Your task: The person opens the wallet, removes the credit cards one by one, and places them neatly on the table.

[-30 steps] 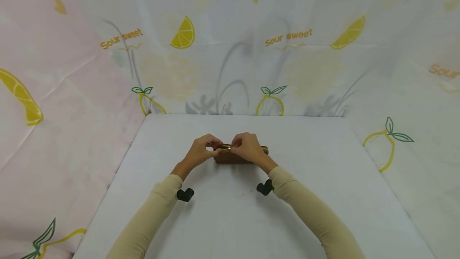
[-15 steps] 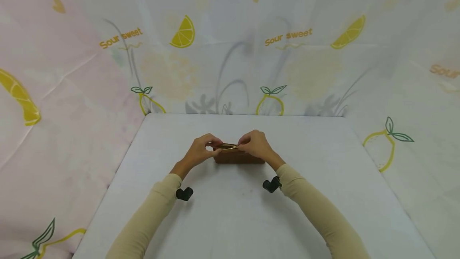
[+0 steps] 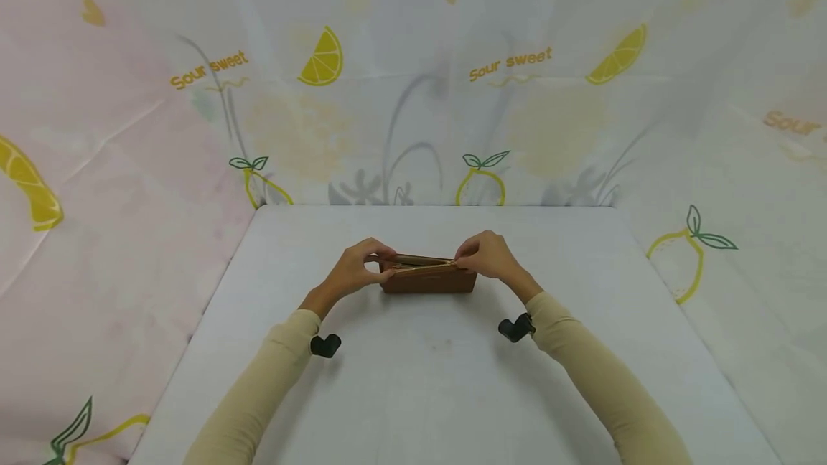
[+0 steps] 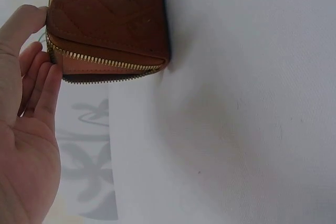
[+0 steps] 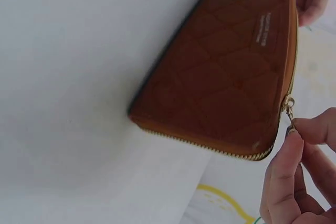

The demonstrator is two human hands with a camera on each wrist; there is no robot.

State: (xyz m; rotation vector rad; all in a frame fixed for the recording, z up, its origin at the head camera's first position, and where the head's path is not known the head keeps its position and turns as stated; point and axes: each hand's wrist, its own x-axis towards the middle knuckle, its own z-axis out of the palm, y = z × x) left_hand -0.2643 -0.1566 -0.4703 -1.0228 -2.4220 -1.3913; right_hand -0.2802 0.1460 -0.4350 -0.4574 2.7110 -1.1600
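While the left hand [image 3: 352,275] pinches the left end of a brown quilted wallet [image 3: 428,276], the wallet stands on its edge mid-table [image 3: 420,379], long axis running left to right between both hands. Its gold zipper [image 4: 100,61] gapes along the top. At its right end, the right hand [image 3: 489,255] pinches the zipper pull [image 5: 289,109].

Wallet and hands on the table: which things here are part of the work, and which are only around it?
In the work:
- brown quilted wallet, standing on its edge
- its zipper pull
- left hand, holding one end
- right hand, pinching the pull

Only around:
- white table
- lemon-print cloth behind
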